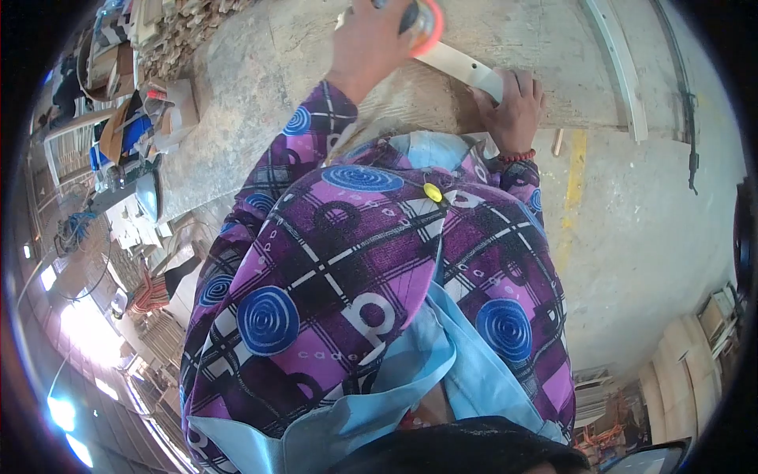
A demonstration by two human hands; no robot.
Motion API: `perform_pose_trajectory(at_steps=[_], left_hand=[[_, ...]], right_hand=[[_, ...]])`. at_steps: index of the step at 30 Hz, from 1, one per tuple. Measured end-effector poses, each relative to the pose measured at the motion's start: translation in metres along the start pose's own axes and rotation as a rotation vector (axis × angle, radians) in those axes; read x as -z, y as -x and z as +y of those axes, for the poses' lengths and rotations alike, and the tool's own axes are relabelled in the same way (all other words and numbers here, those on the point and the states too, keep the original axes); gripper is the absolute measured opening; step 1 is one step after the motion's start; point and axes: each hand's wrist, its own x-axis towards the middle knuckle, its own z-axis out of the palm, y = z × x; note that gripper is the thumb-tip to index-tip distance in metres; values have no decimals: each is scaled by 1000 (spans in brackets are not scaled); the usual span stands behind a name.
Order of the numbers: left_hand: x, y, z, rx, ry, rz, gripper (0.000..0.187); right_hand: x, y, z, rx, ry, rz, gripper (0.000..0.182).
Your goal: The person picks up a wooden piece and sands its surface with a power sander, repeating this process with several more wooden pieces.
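My left hand is closed at the top of the head view, its fingers partly out of sight. In it is a round tool with an orange-red rim and a dark middle. Motion blurs this tool, and its exact kind is not clear. A pale, flat strip with small dark spots runs from beneath the tool down toward the right. My right hand, a red bead bracelet at its wrist, is closed over the strip's lower right end, thumb on the near side.
Under the strip lies a worn, dusty surface. A long pale bar and a thin dark rod lie to the right. Wood pieces are heaped at the upper left, near a cluttered shelf. A yellow line marks the floor.
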Motion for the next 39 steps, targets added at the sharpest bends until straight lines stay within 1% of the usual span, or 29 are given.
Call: perform_pose_trajectory(at_steps=[3,6,9,11,13,15,19,22,25,28,29,32,35,36,38,39], left_hand=[[-4,5,8,-73,30,-33,53],[-4,6,8,-77,38,-9,53],[2,-1,-3,7,16,22,52],[-3,-7,-21,12,-5,51,51],[0,-8,-19,17,9,63,51],[-3,-4,-4,17,55,56,50],[-9,6,10,-94,113,11,47],[-9,4,-3,-63,68,52,49],[8,-1,-29,52,81,35,49],[19,-1,-66,99,-72,120,51],[25,3,-75,78,-84,145,55],[43,12,-69,161,-1,91,61],[31,22,-75,89,-91,3,59],[28,25,-73,79,-86,-2,59],[22,35,-64,53,-68,-17,59],[24,40,-53,43,-78,-59,58]], right_hand=[[0,-1,0,1,8,-14,50],[0,-1,0,4,15,-17,50],[1,-2,-1,0,20,-13,51],[-1,0,0,7,21,-14,52],[0,-1,-2,-1,17,-15,52],[0,-3,-4,6,13,-16,52],[-4,-2,0,14,27,-30,51],[-3,-2,0,7,6,-36,51],[0,-3,-1,-12,19,-54,51],[0,-2,-2,-17,28,-63,52],[-2,-2,0,-15,27,-67,52],[-4,-2,3,11,13,-50,52],[-4,-1,3,4,31,-69,53],[-5,-1,3,23,38,-45,53],[-6,2,3,56,60,4,55],[-6,4,3,47,74,-3,55]])
